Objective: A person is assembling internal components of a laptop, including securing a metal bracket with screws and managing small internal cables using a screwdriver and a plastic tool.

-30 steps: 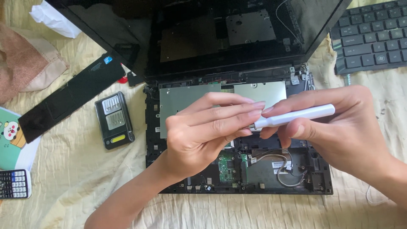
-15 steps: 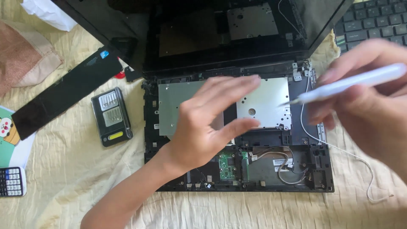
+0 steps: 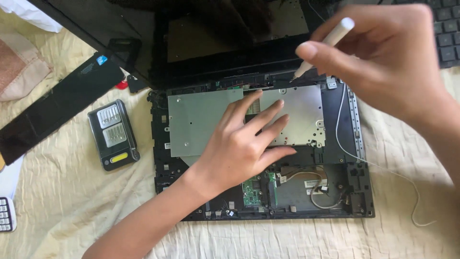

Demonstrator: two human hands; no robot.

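An opened black laptop base (image 3: 357,192) lies on a cream cloth, its grey metal plate (image 3: 201,120) exposed. My left hand (image 3: 244,144) rests flat on that plate, fingers spread and holding nothing. My right hand (image 3: 383,57) hovers over the upper right of the base and grips a white pen-shaped screwdriver (image 3: 330,41). Its tip touches the hinge strip at the plate's top edge. A green circuit board (image 3: 252,192) and thin wires (image 3: 316,184) show in the lower part of the base.
A dark bit case (image 3: 113,134) with silver inserts lies left of the laptop. A long black battery (image 3: 52,110) lies further left. A calculator corner (image 3: 5,215) sits at the left edge, a black keyboard (image 3: 448,43) top right. A white cable (image 3: 383,168) trails to the right.
My right hand has risen with the screwdriver toward the top edge of the plate. My left hand let go of the tool and settled flat on the plate.
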